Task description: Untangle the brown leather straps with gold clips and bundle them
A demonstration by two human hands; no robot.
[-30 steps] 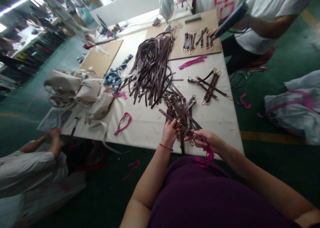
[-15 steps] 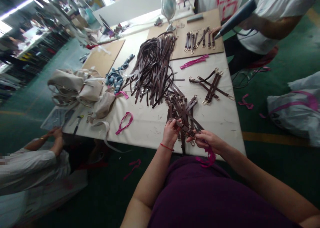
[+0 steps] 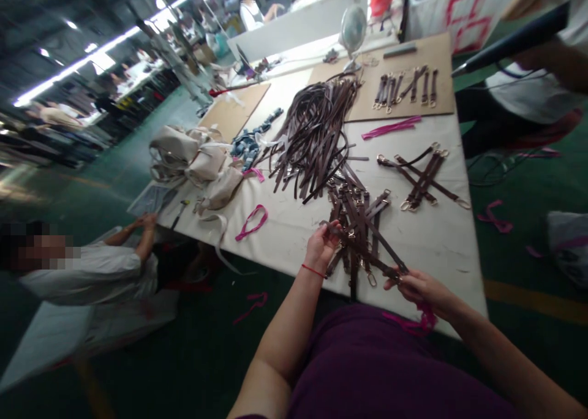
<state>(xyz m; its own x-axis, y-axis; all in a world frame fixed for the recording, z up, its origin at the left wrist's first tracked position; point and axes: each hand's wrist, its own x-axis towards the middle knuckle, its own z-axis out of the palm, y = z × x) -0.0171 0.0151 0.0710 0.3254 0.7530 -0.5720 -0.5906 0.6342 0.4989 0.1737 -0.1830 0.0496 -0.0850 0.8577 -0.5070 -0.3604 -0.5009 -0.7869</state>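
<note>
At near right, a hand could pass over the table; at left, the heaped short straps obstructed.

On the desk, a strap spans the left hand and right hand, over the near side of a heap of short straps. Behind this heap lies a pile of long straps; to its right, crossed straps. Far right, a board carries a strap row, with a fan left of the row. Far left sit bags; nearer, a hammer. A ribbon loop lies between hammer and heap.
</note>
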